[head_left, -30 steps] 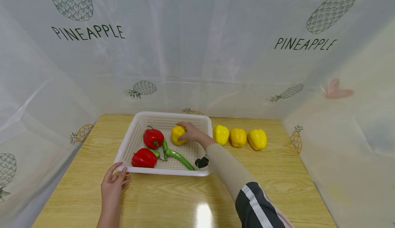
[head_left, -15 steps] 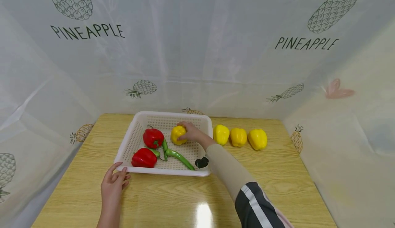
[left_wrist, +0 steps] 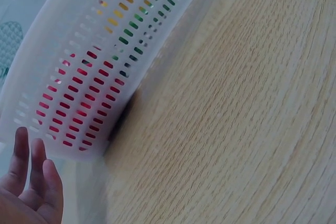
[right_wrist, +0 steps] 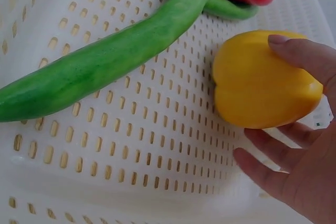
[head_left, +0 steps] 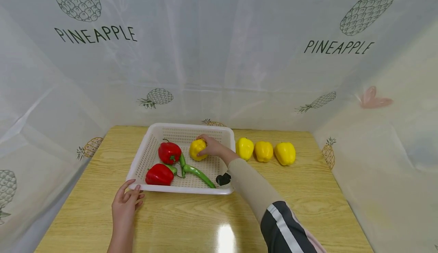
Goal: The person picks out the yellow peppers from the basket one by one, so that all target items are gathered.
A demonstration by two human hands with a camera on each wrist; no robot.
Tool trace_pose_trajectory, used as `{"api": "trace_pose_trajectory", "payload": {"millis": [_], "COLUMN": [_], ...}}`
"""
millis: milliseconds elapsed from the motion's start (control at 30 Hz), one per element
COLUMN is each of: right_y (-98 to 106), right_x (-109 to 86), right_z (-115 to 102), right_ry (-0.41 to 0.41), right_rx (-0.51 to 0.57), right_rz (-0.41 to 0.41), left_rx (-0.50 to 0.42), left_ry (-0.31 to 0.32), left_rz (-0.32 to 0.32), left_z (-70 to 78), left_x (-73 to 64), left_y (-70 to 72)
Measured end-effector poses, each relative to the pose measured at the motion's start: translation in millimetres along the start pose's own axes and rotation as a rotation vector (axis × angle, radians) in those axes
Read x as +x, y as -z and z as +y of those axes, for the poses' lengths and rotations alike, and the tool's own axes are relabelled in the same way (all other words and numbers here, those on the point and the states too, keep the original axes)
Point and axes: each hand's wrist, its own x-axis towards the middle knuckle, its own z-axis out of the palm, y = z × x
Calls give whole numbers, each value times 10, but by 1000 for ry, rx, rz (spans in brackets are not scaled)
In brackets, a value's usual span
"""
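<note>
My right hand reaches into a white perforated plastic basket and holds a yellow bell pepper, thumb over it and fingers beneath, as the right wrist view shows. Beside that yellow bell pepper lies a long green chili pepper. Two red bell peppers, one behind and one in front, sit in the left part of the basket with green peppers against them. At the basket's front-left corner, my left hand touches the rim, its fingers extended and slightly apart in the left wrist view.
Three more yellow bell peppers stand in a row on the wooden table, right of the basket. A pineapple-printed sheet rises behind the table and along both sides. A small black item shows beside the right forearm.
</note>
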Motion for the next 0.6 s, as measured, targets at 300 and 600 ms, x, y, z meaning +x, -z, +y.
{"api": "trace_pose_trajectory", "payload": {"millis": [300, 600], "right_y": [16, 51], "right_x": [-27, -106], "right_z": [-20, -89], "right_ry": [-30, -52], "right_rx": [-1, -52], "right_rz": [-44, -100], "left_rx": [-19, -6], "left_ry": [13, 40], "left_rz": [-4, 13], "left_z": [6, 22], "left_x": [7, 4], "left_y": [-2, -14]}}
